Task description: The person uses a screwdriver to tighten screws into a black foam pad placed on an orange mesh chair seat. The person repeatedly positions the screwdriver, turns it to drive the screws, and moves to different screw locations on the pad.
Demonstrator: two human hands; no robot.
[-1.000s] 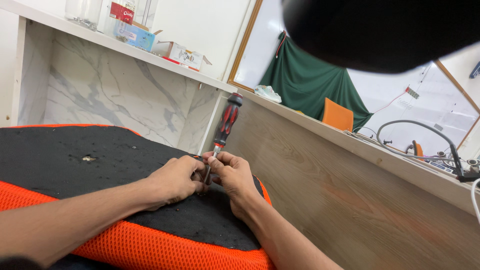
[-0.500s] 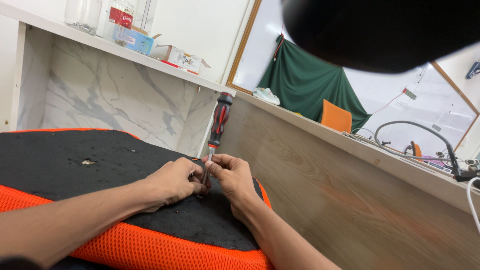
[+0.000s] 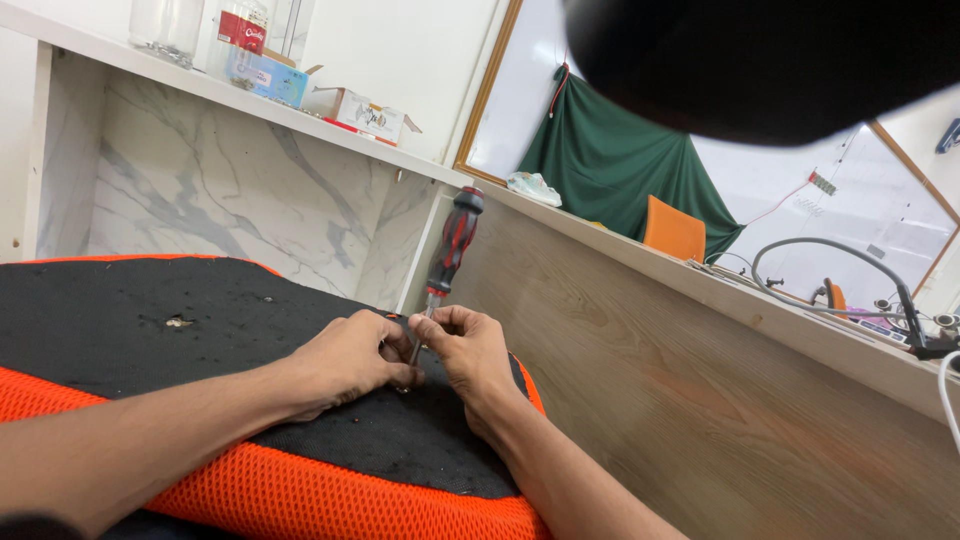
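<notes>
Both hands, left (image 3: 352,362) and right (image 3: 470,352), pinch the screwdriver (image 3: 445,262) shaft, fingers closed, handle leaning toward 1 o'clock, tip on the black panel (image 3: 150,330), screw seemingly unfinished.

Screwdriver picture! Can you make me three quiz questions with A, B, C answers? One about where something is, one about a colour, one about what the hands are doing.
1. Where is the screwdriver?
A. On the shelf
B. Between both hands, over the cushion
C. On the floor

2. What colour is the cushion's edge?
A. Orange
B. Blue
C. Yellow

3. How does the screwdriver stand?
A. Lying flat
B. Hanging from a hook
C. Nearly upright, handle up

Answers:
1. B: its shaft runs down between the left hand and right hand on the black top.
2. A: orange mesh borders the black top.
3. C: the red-and-black handle sticks up above the fingers.
</notes>
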